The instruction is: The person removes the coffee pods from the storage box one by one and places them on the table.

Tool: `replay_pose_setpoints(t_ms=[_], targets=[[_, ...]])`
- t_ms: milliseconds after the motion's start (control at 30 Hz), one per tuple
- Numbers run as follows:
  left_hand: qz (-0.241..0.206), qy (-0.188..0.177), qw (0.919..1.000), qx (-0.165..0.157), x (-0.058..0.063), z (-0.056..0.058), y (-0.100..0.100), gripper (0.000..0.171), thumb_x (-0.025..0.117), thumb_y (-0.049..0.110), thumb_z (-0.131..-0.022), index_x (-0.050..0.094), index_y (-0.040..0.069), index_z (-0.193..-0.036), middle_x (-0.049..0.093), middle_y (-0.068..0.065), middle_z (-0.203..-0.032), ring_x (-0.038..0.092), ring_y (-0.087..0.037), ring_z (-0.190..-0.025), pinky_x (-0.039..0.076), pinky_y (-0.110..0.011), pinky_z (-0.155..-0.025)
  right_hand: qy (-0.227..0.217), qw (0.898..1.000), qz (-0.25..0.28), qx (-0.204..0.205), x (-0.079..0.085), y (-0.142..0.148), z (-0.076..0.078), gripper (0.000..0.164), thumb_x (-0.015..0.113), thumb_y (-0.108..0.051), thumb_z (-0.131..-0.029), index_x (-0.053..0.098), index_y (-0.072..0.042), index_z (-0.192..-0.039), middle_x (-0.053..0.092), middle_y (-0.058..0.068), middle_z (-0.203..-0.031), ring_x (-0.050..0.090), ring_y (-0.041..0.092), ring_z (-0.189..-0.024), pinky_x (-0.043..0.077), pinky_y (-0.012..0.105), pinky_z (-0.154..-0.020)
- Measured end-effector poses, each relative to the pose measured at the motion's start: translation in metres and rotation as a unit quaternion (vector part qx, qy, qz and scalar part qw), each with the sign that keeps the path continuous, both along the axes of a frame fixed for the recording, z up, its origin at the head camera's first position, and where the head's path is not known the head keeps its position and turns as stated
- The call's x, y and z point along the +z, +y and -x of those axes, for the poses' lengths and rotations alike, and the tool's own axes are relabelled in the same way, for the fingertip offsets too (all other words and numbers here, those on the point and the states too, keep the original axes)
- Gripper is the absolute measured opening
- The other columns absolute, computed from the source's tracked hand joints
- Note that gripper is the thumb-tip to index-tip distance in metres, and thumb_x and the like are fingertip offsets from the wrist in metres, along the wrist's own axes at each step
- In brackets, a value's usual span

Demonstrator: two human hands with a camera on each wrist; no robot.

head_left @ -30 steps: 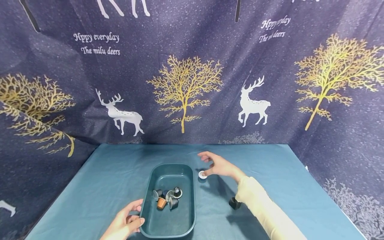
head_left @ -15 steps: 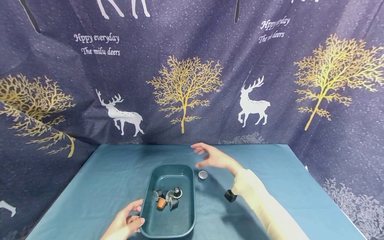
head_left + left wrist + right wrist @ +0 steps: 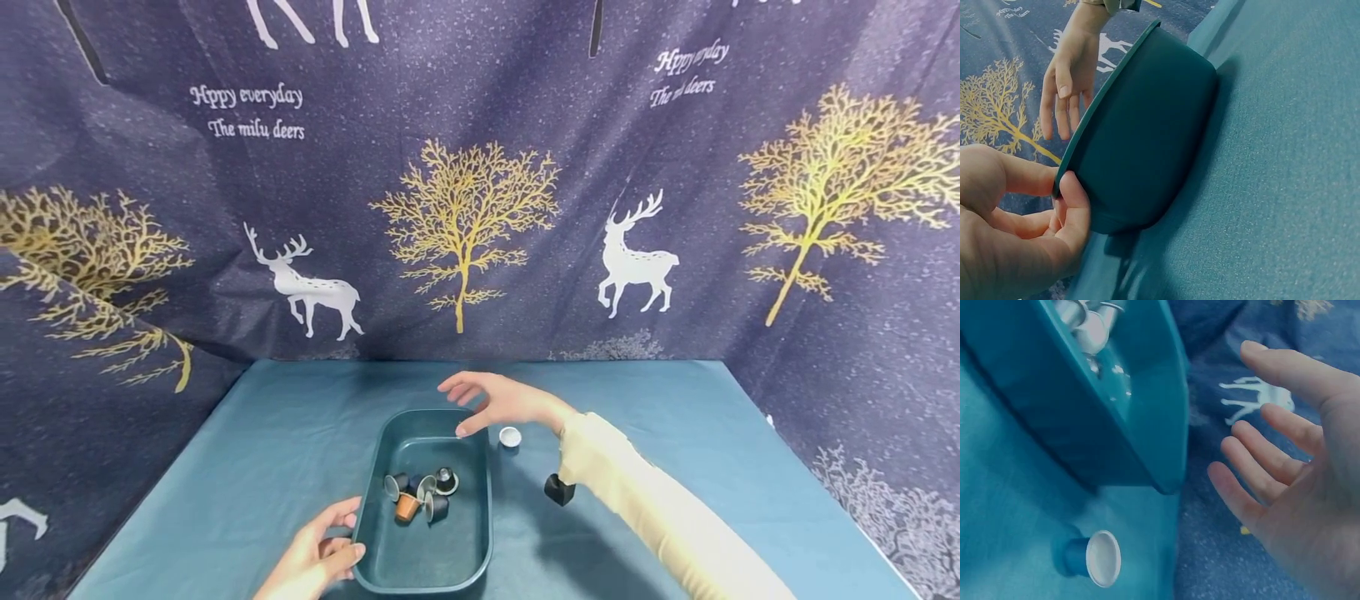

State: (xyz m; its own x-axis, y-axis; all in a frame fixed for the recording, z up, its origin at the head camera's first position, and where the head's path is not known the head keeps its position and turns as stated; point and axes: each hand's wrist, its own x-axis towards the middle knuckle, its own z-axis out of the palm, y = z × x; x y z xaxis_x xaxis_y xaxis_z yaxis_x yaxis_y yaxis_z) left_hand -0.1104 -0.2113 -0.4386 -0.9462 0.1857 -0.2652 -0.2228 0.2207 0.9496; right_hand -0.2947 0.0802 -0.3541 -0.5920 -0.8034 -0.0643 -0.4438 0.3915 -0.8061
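Note:
A dark green tub point(image 3: 420, 567) sits on the table with several coffee capsules point(image 3: 407, 506) bunched in its middle, one orange and the others mostly dark with silvery lids. My left hand point(image 3: 311, 554) pinches the tub's rim at the near left; in the left wrist view the thumb and fingers point(image 3: 1075, 206) grip that edge. Over the far right corner of the tub hovers my right hand point(image 3: 498, 400), fingers spread and nothing held. A single capsule point(image 3: 510, 437) with a pale round lid is on the table just outside the tub's right side, its darker body point(image 3: 1075, 557) visible in the right wrist view.
A blue-green cloth point(image 3: 660, 433) covers the table. Behind it hangs a dark curtain point(image 3: 525, 333) printed with deer and trees. A small black block point(image 3: 558, 490) sits at the right sleeve's wrist.
My right hand has moved left, away from the loose capsule, to above the tub's far right corner. The left hand keeps its grip on the rim, and the capsules stay put.

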Motion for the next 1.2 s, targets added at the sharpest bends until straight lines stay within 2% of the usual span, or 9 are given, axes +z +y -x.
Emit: replay_pose_setpoints(t_ms=[133,267,467,800,1067,1200], targets=[[0.000,0.000,1.0000,-0.001,0.000,0.000,0.000,0.070,0.058,0.006,-0.095,0.019,-0.016,-0.149,0.036,-0.027,-0.124,0.059,-0.020,-0.085,0.054,-0.037,-0.073,0.004,1.000,-0.018,0.021,-0.005,-0.006,-0.001,0.062,0.074,-0.018,-0.088,0.047,-0.019,-0.145,0.052,0.015,-0.142,0.051,0.035,-0.132,0.048,0.042,-0.104],[0.001,0.005,1.0000,-0.003,0.000,0.000,0.000,0.070,0.059,0.006,-0.095,0.019,-0.016,-0.148,0.036,-0.026,-0.123,0.059,-0.020,-0.086,0.054,-0.036,-0.073,0.022,0.998,-0.036,0.039,-0.013,-0.011,-0.003,0.062,0.074,-0.020,-0.089,0.047,-0.014,-0.144,0.055,0.017,-0.138,0.054,0.034,-0.127,0.050,0.037,-0.100],[0.008,0.005,1.0000,0.002,-0.001,0.001,0.001,0.070,0.060,0.006,-0.094,0.021,-0.016,-0.148,0.038,-0.027,-0.123,0.060,-0.020,-0.087,0.055,-0.036,-0.072,0.034,0.995,-0.071,0.054,-0.019,-0.018,-0.012,0.060,0.074,-0.027,-0.089,0.049,-0.019,-0.142,0.059,0.013,-0.134,0.057,0.029,-0.124,0.051,0.027,-0.097],[0.016,-0.009,0.9998,0.005,-0.002,0.004,-0.001,0.072,0.061,0.009,-0.095,0.020,-0.015,-0.149,0.040,-0.028,-0.125,0.060,-0.020,-0.087,0.053,-0.040,-0.074,0.050,0.987,-0.133,0.077,-0.010,-0.029,-0.021,0.052,0.068,-0.034,-0.093,0.052,-0.019,-0.140,0.061,0.011,-0.133,0.060,0.025,-0.123,0.048,0.023,-0.097],[0.011,-0.004,0.9999,-0.001,-0.002,0.003,-0.002,0.072,0.060,0.010,-0.096,0.019,-0.016,-0.149,0.039,-0.029,-0.126,0.060,-0.021,-0.087,0.053,-0.040,-0.074,0.080,0.977,-0.171,0.101,-0.010,-0.053,-0.026,0.055,0.069,-0.040,-0.091,0.053,-0.017,-0.139,0.062,0.008,-0.131,0.062,0.013,-0.115,0.050,0.024,-0.095],[0.012,0.000,0.9999,-0.003,-0.002,0.003,-0.001,0.071,0.060,0.009,-0.096,0.019,-0.016,-0.149,0.039,-0.028,-0.124,0.059,-0.021,-0.082,0.053,-0.039,-0.072,0.090,0.973,-0.179,0.111,-0.011,-0.064,-0.029,0.057,0.070,-0.041,-0.090,0.053,-0.015,-0.139,0.062,0.008,-0.130,0.062,0.015,-0.116,0.050,0.023,-0.094]])
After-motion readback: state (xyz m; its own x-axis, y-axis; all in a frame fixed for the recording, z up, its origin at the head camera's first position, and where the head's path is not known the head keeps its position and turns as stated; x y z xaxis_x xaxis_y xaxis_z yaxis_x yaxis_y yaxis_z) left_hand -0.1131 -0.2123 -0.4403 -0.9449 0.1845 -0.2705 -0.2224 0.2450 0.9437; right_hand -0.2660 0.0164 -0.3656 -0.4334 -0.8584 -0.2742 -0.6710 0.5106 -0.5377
